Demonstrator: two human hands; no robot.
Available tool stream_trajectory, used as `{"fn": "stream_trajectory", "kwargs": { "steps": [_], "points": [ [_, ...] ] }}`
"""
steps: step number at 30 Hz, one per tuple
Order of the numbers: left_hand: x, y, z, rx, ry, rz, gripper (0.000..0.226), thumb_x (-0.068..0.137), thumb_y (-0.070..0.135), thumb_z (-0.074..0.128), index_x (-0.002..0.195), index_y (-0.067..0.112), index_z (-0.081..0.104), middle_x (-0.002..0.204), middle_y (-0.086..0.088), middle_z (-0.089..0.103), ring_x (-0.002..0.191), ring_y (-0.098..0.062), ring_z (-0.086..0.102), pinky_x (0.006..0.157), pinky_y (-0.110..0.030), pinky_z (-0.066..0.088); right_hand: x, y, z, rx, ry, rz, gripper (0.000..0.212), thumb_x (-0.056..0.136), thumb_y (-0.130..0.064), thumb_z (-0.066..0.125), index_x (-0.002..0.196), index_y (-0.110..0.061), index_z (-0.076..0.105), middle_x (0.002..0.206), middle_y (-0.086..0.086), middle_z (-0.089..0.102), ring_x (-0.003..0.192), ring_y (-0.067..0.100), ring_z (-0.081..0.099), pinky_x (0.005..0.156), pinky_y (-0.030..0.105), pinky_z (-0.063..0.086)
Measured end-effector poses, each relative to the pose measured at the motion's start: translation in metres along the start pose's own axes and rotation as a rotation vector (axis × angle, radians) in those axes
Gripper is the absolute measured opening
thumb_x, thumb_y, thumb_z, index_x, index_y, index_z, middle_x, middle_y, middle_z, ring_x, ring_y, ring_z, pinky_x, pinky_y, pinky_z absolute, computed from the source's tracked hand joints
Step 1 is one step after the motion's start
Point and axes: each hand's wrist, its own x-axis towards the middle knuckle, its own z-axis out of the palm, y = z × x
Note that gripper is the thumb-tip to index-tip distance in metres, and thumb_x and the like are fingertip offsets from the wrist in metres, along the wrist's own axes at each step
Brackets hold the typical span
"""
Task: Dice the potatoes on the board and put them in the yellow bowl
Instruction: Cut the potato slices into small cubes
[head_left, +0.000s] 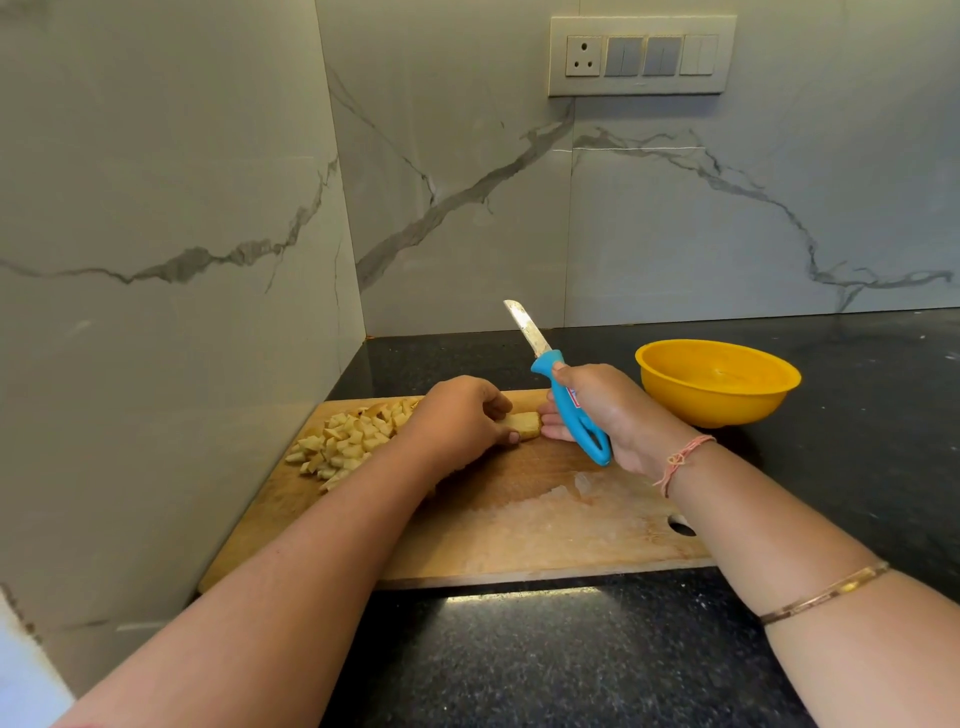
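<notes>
A wooden cutting board (519, 525) lies on the black counter. A heap of diced potato (347, 440) sits at its far left. My left hand (460, 418) curls over a remaining potato piece (524, 425) near the board's far edge and holds it down. My right hand (602, 410) grips a knife (563, 387) by its blue handle, blade raised and pointing up and away; its fingertips touch the potato piece's right end. The yellow bowl (719, 400) stands empty on the counter to the right of the board.
Marble walls close the corner on the left and behind. The black counter (571, 660) stretches in front of the board and to the right past the bowl. A socket and switch panel (641, 54) sits high on the back wall.
</notes>
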Motion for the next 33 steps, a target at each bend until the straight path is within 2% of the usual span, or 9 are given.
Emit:
{"fn": "stream_trajectory", "kwargs": {
  "steps": [6, 8, 10, 12, 14, 19, 23, 27, 33],
  "points": [
    [0.001, 0.002, 0.003, 0.009, 0.023, -0.031, 0.045, 0.089, 0.024, 0.065, 0.132, 0.015, 0.055, 0.127, -0.002, 0.061, 0.110, -0.015, 0.058, 0.095, -0.026, 0.047, -0.001, 0.003, 0.004, 0.030, -0.015, -0.044, 0.043, 0.098, -0.030, 0.047, 0.136, -0.009, 0.041, 0.115, 0.011, 0.058, 0.105, 0.023, 0.060, 0.076, 0.030, 0.054],
    [0.001, 0.001, 0.004, 0.017, 0.029, -0.039, 0.044, 0.089, 0.025, 0.065, 0.131, 0.015, 0.056, 0.125, -0.002, 0.062, 0.109, -0.015, 0.058, 0.095, -0.027, 0.048, -0.005, 0.001, 0.005, -0.013, -0.009, -0.049, 0.043, 0.099, -0.031, 0.046, 0.135, -0.009, 0.041, 0.115, 0.012, 0.059, 0.100, 0.022, 0.062, 0.072, 0.029, 0.056],
    [0.002, 0.000, 0.005, 0.022, 0.037, -0.042, 0.044, 0.089, 0.027, 0.065, 0.130, 0.015, 0.057, 0.124, -0.002, 0.062, 0.108, -0.015, 0.058, 0.095, -0.028, 0.049, -0.014, -0.003, 0.004, -0.196, 0.041, -0.082, 0.039, 0.100, -0.031, 0.043, 0.132, -0.009, 0.041, 0.103, 0.012, 0.063, 0.079, 0.019, 0.065, 0.059, 0.026, 0.056],
    [0.001, -0.001, 0.007, 0.022, 0.049, -0.038, 0.044, 0.088, 0.029, 0.066, 0.130, 0.016, 0.057, 0.124, -0.001, 0.063, 0.109, -0.016, 0.058, 0.097, -0.031, 0.049, -0.025, -0.005, 0.002, -0.498, 0.122, -0.172, 0.035, 0.100, -0.032, 0.041, 0.126, -0.008, 0.045, 0.082, 0.010, 0.063, 0.056, 0.015, 0.059, 0.046, 0.023, 0.050],
    [0.000, -0.001, 0.008, 0.025, 0.053, -0.034, 0.045, 0.089, 0.030, 0.065, 0.131, 0.016, 0.056, 0.125, -0.001, 0.062, 0.110, -0.016, 0.058, 0.097, -0.031, 0.049, -0.037, -0.004, -0.001, -0.756, 0.171, -0.262, 0.033, 0.099, -0.032, 0.041, 0.122, -0.009, 0.048, 0.072, 0.006, 0.061, 0.049, 0.013, 0.054, 0.041, 0.020, 0.043],
    [-0.001, -0.001, 0.008, 0.037, 0.074, -0.028, 0.046, 0.089, 0.033, 0.065, 0.130, 0.016, 0.057, 0.126, -0.002, 0.063, 0.111, -0.017, 0.058, 0.096, -0.032, 0.049, -0.071, 0.003, 0.001, -1.084, 0.186, -0.323, 0.036, 0.097, -0.026, 0.043, 0.130, -0.014, 0.049, 0.088, 0.003, 0.057, 0.070, 0.016, 0.055, 0.054, 0.022, 0.044],
    [-0.001, 0.000, 0.008, 0.025, 0.076, -0.035, 0.045, 0.089, 0.032, 0.066, 0.130, 0.015, 0.058, 0.125, -0.002, 0.063, 0.109, -0.017, 0.059, 0.094, -0.032, 0.050, -0.082, 0.004, 0.005, -1.163, 0.183, -0.305, 0.037, 0.097, -0.025, 0.043, 0.134, -0.017, 0.047, 0.093, 0.002, 0.053, 0.066, 0.011, 0.049, 0.049, 0.018, 0.039],
    [0.000, 0.000, 0.009, 0.014, 0.070, -0.041, 0.044, 0.088, 0.032, 0.066, 0.128, 0.016, 0.060, 0.122, -0.002, 0.065, 0.106, -0.016, 0.060, 0.092, -0.031, 0.051, -0.084, 0.003, 0.011, -1.207, 0.184, -0.271, 0.039, 0.098, -0.024, 0.043, 0.136, -0.016, 0.046, 0.118, 0.006, 0.059, 0.093, 0.017, 0.056, 0.070, 0.022, 0.044],
    [0.000, -0.001, 0.007, 0.014, 0.073, -0.038, 0.042, 0.088, 0.031, 0.067, 0.127, 0.017, 0.061, 0.121, -0.001, 0.065, 0.105, -0.015, 0.061, 0.092, -0.031, 0.052, -0.088, 0.000, 0.022, -1.283, 0.172, -0.253, 0.032, 0.097, -0.021, 0.043, 0.128, -0.014, 0.049, 0.116, 0.007, 0.059, 0.099, 0.021, 0.056, 0.075, 0.028, 0.045]
  ]
}}
